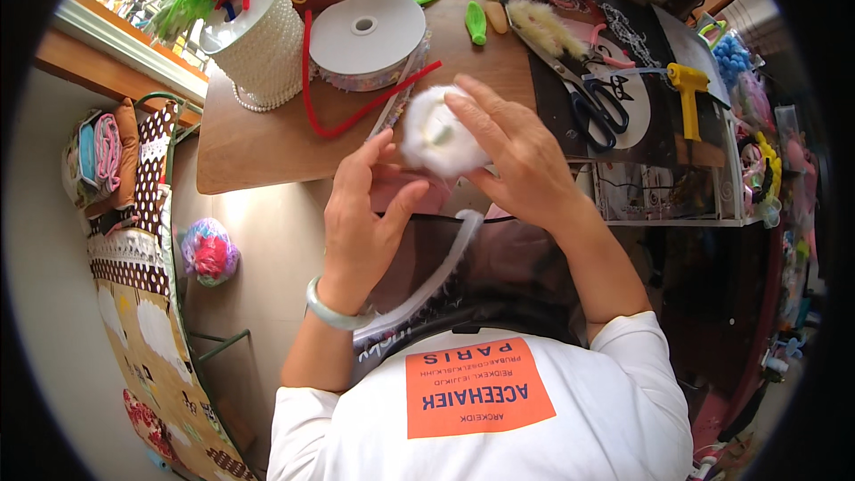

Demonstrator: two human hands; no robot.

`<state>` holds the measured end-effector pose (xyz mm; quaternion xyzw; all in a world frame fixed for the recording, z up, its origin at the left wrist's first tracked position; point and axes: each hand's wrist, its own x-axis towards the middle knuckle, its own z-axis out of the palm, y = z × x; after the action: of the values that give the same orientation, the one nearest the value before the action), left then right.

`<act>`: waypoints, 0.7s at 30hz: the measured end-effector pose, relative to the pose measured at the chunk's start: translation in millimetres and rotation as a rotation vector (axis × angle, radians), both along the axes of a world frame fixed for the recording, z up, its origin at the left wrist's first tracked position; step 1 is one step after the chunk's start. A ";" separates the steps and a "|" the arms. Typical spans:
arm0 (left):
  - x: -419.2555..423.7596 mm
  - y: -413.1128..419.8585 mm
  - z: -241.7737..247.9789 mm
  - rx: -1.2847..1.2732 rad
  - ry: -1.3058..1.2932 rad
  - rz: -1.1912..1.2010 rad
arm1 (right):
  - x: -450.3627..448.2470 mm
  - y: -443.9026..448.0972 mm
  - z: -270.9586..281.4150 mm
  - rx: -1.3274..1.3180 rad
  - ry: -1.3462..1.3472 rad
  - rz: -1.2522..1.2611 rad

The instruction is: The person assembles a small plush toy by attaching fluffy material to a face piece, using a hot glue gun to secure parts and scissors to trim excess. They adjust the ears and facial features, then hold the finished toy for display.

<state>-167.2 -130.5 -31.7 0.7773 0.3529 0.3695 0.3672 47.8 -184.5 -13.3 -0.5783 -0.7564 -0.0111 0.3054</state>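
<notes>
My right hand [528, 147] holds a round, fluffy white piece [444, 130] near the table's front edge, its fingers on the upper right side and its thumb below. A small pale greenish spot shows at the middle of the piece. My left hand [374, 204] is just to the lower left with its fingers and thumb apart, holding nothing that I can see. A fuzzy white chenille strip [441, 274] lies curved over the dark apron [514, 267] on my lap. Behind the white piece, a bent red chenille stem [340, 132] rests on the wooden table [267, 153].
A spool of white pearl beading [260, 53] and a white-flanged reel [367, 33] stand at the back left. Dark-handled scissors [588, 107], pink-handled pliers [611, 53] and a yellow glue gun [688, 97] lie at the right. Green leaf shapes [475, 23] lie at the back.
</notes>
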 end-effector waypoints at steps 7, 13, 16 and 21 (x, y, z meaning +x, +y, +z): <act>48.1 -1.3 -3.2 -0.574 -0.658 -0.023 | -31.1 -1.9 -38.1 0.227 0.194 -0.110; 48.2 0.1 5.7 -0.210 -0.270 0.122 | -20.6 -26.6 -17.8 0.235 0.318 -0.046; 39.6 -20.3 13.0 -0.128 -0.246 -0.012 | -3.3 -28.4 7.9 0.207 0.479 -0.102; 35.3 -39.0 -2.5 0.033 -0.275 -0.168 | -11.9 -36.4 -0.1 -0.180 1.107 -0.026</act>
<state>-132.0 -169.6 -34.2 0.7521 0.2267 0.4463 0.4287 35.9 -220.9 -13.4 -0.5309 -0.4739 0.3551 0.6062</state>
